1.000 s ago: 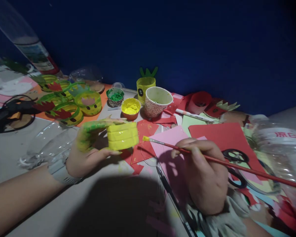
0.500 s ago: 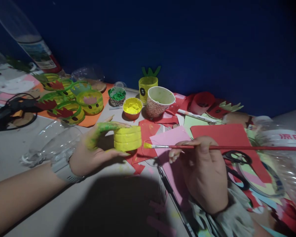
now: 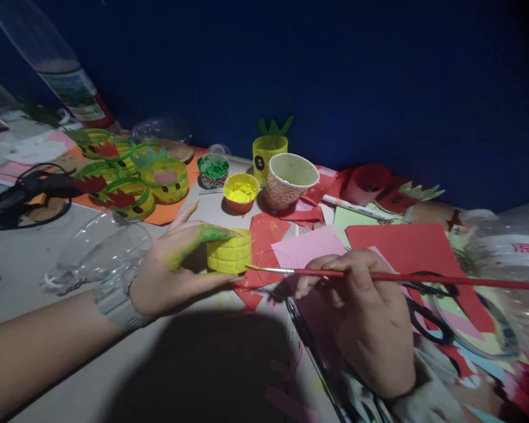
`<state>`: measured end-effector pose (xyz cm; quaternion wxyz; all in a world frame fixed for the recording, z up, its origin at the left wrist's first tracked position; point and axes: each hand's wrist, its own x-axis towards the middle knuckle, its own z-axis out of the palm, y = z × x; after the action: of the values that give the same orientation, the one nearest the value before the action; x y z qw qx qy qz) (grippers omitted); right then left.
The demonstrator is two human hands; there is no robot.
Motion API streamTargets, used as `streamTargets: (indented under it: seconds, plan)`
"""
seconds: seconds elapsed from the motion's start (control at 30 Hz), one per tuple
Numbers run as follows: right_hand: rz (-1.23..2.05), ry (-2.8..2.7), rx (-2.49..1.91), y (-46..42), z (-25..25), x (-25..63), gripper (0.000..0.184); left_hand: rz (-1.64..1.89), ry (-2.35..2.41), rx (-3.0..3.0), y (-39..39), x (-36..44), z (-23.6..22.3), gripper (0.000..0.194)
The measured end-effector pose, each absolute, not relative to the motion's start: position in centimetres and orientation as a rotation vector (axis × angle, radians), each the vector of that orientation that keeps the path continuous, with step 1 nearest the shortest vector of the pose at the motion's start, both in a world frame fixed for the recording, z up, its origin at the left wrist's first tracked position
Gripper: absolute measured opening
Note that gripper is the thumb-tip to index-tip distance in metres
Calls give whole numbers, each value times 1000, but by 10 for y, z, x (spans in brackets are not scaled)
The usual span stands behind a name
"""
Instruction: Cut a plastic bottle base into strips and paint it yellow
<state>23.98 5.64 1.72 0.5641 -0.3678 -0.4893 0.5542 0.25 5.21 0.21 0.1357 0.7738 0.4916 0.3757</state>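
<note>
Between the thumb and fingers of my left hand, smeared with green and yellow paint, is a ridged yellow-painted ring that looks cut from a plastic bottle. My right hand pinches a red-handled paintbrush, held nearly level. Its yellow bristle tip meets the lower right edge of the ring. Behind the ring stand a cup of yellow paint and a cup of green paint. A patterned paper cup is beside them.
Finished-looking painted rings with paper leaves sit at left on orange paper. A cut clear bottle lies near my left wrist. Black-handled scissors, red paper, a pen and a large clear bottle lie around my right hand.
The brush tip has moved left and slightly down, from just off the ring to its lower right edge. My left hand has turned a little around the ring.
</note>
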Motion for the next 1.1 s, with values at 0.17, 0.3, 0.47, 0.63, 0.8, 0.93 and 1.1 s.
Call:
streamTargets:
  seconds: [0.17,0.3,0.47,0.63,0.8,0.93,1.1]
  plan:
    - [1332,-1190,-858,50,17,235,11,1110,1456,2462,52,9,6,47]
    - [1116,-1358,-990,41,22,235,8,1129,1445,2545,52,13,5,47]
    - [803,-1652,-1061,38,29,240,10,1147,1440,2602,50,17,8,42]
    - [658,-1620,-1080,38,31,248,8,1051,1459,2614,50,17,12,39]
    - [744,-1681,-974,30,35,242,14,1105,1388,2621,48,18,13,33]
    - [685,-1689,-1024,28,34,240,13,1102,1381,2653,45,21,19,33]
    - [650,-1558,-1138,35,34,248,6,1135,1436,2642,43,21,23,38]
